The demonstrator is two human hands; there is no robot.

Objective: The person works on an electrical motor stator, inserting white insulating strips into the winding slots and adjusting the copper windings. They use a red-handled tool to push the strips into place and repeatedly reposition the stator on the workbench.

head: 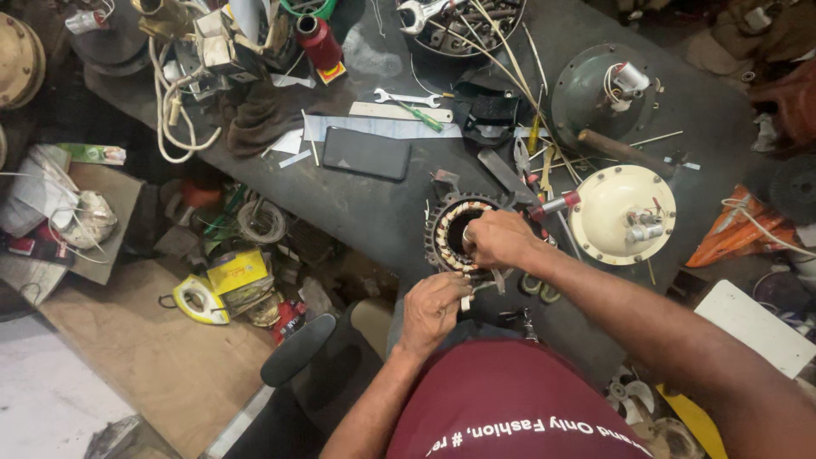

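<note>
At the worktop's near edge, the right hand (500, 240) pinches the stator (459, 234) windings, left hand (433, 308) fingers curled at its rim; tugging hard could likely snap wire.

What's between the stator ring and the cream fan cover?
Head view: the right hand over the stator ring, plus a red-handled screwdriver reaching toward the cream fan cover.

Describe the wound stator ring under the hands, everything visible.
The stator is a round dark metal ring with copper-coloured windings laid around its inner face and an open dark centre. It lies flat near the front edge of the dark workbench. The right hand rests on its right rim, fingers at the windings; the left hand is at its lower edge, covering that part. A cream round fan cover sits just to its right.
</note>
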